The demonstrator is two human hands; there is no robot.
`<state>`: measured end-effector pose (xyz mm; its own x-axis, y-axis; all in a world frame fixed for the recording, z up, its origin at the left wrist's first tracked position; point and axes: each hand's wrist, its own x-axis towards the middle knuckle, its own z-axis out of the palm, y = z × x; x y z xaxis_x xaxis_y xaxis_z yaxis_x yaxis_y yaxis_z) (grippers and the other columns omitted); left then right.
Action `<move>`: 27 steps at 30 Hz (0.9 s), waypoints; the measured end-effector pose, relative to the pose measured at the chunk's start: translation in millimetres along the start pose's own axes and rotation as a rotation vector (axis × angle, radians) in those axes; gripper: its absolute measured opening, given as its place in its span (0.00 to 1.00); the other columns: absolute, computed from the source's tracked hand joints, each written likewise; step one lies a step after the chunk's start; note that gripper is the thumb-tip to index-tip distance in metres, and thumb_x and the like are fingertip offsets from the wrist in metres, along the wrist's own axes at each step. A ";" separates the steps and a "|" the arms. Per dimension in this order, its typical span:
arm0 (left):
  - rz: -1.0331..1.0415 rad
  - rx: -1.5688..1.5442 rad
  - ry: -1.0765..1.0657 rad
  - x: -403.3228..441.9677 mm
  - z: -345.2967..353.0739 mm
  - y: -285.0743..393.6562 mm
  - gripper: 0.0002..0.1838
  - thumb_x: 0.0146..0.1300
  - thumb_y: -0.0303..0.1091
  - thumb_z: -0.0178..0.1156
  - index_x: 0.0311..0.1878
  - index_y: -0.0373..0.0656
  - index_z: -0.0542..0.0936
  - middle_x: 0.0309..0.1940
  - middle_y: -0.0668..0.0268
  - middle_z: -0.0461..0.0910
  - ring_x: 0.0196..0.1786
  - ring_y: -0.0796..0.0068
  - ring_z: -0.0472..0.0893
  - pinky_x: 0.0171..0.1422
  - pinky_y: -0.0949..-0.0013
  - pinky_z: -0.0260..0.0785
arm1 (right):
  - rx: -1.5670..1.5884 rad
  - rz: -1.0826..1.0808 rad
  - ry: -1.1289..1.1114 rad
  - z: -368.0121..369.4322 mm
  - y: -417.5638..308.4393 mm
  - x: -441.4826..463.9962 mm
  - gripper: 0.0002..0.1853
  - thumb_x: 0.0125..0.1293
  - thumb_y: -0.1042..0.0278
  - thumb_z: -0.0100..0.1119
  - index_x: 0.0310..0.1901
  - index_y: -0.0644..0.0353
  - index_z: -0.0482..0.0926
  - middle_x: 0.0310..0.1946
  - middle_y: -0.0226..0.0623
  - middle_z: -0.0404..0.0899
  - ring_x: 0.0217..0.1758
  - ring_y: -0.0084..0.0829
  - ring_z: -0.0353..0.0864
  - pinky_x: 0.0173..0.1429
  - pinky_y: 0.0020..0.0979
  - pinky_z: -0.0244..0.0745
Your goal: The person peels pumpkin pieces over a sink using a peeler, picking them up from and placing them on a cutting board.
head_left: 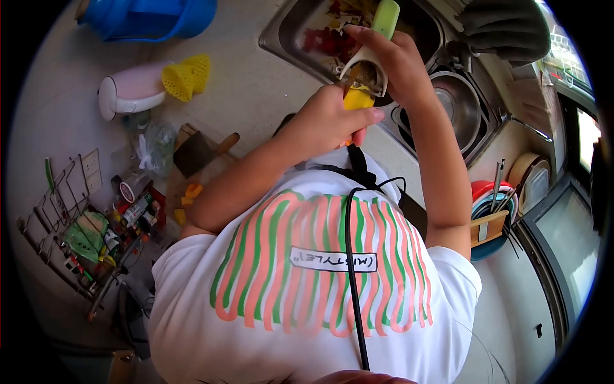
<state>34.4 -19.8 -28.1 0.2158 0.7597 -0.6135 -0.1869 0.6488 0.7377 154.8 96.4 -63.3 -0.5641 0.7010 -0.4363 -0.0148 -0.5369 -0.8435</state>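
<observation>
A peeler (385, 20) with a light green handle and a white forked head is gripped in my right hand (400, 64), over the sink's near edge. Its blade lies against a yellow-orange piece, which looks like pumpkin (359, 97). My left hand (332, 121) is closed around the lower part of that piece, with the thumb along its side; the fingers hide much of it. Below the hands, yellow and dark red peelings (323, 40) lie in the left sink basin (288, 29).
On the left counter are a cleaver (195, 153), orange chunks (192, 192), a white-pink kettle (131, 89), a yellow mesh sleeve (185, 77) and a blue container (153, 19). A metal pot (457, 105) sits in the right basin. Bowls (489, 192) stand at right.
</observation>
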 end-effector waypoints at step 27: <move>0.139 0.090 0.113 -3.6 -2.1 4.2 0.11 0.60 0.35 0.66 0.31 0.41 0.75 0.16 0.72 0.73 0.17 0.86 0.69 0.22 0.79 0.62 | 0.152 -0.085 -0.085 -2.3 -5.2 11.1 0.12 0.63 0.66 0.62 0.45 0.63 0.77 0.37 0.34 0.81 0.41 0.23 0.82 0.44 0.26 0.77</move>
<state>30.7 -19.7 -23.3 0.0842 0.8454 -0.5275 -0.1195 0.5341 0.8369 150.5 108.0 -64.5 -0.6231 0.7082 -0.3321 -0.1866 -0.5469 -0.8162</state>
